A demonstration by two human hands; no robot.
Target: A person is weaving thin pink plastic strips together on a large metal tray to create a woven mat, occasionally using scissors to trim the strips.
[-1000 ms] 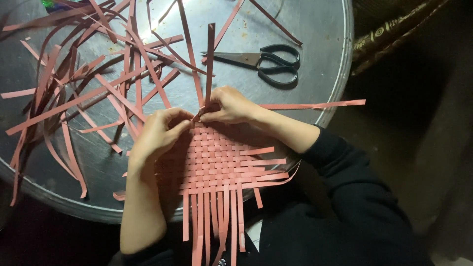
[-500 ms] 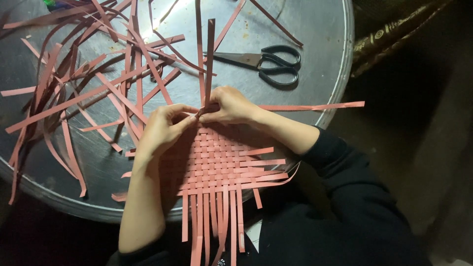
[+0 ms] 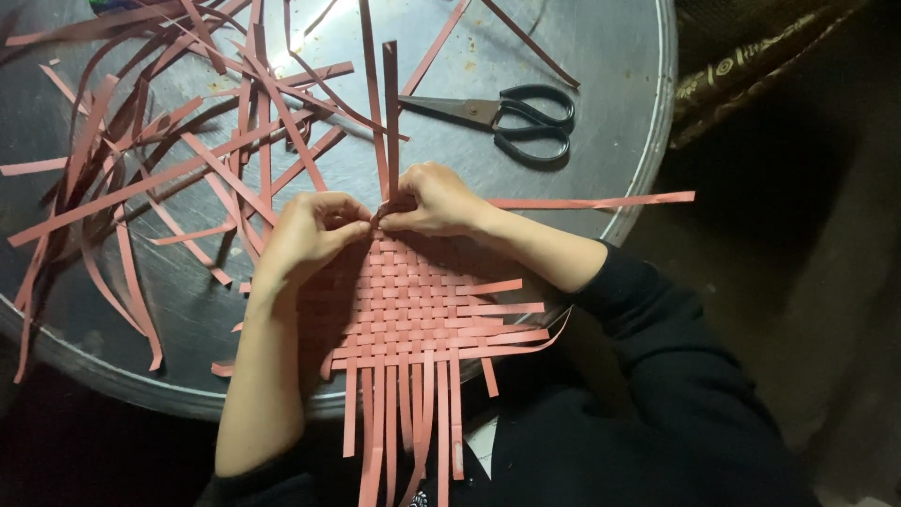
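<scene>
A flat mat woven from pinkish-red paper strips point(image 3: 422, 305) lies at the near edge of a round grey metal tray point(image 3: 601, 84), its loose ends hanging over the rim. My left hand point(image 3: 305, 235) and my right hand point(image 3: 436, 202) meet at the mat's far edge. Both pinch the strips there, where two upright strips point(image 3: 387, 122) run away from me. A long strip point(image 3: 601, 201) sticks out to the right from under my right hand.
Black-handled scissors point(image 3: 511, 117) lie on the tray beyond my right hand. Several loose red strips point(image 3: 178, 160) are scattered over the tray's left half. Dark floor and a patterned cloth point(image 3: 751, 66) lie to the right.
The view has shifted slightly. Both hands stay pinched at the mat's far edge, with only small finger movements on the strips.
</scene>
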